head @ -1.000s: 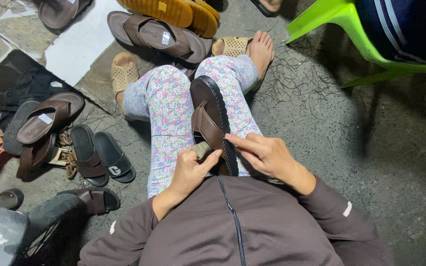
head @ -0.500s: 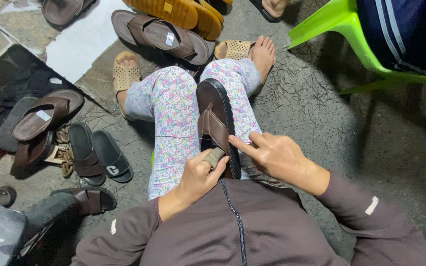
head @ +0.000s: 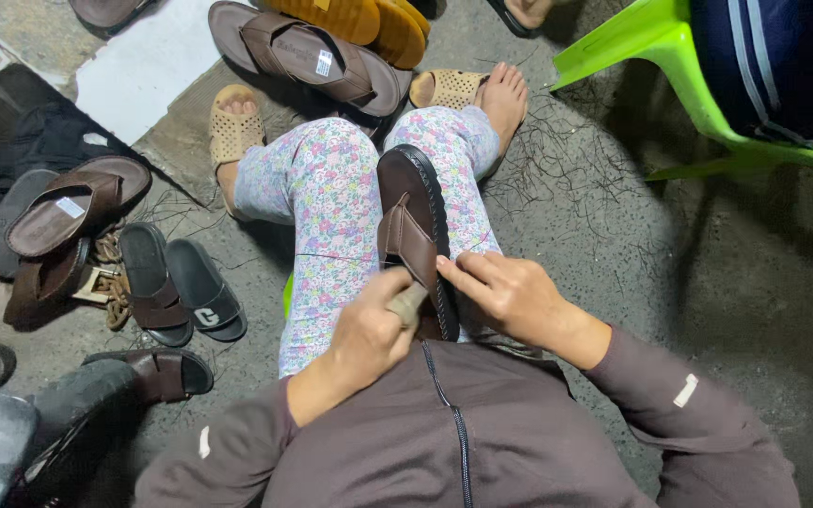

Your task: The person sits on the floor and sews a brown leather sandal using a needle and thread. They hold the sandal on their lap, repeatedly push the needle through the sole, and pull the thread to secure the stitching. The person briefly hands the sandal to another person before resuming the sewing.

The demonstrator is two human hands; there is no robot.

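The left hand [head: 369, 334] clenches a small tan tool [head: 408, 303] against the brown sandal [head: 413, 235], whose edge the right hand [head: 505, 296] fingers grasp just beyond.

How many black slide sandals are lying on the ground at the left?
2: the plain black slide and the black slide with a white mark, side by side left of the floral legs. Others may be hidden.

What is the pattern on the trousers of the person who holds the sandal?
A small floral print on the trousers, pink, blue and green on white, seen in the head view.
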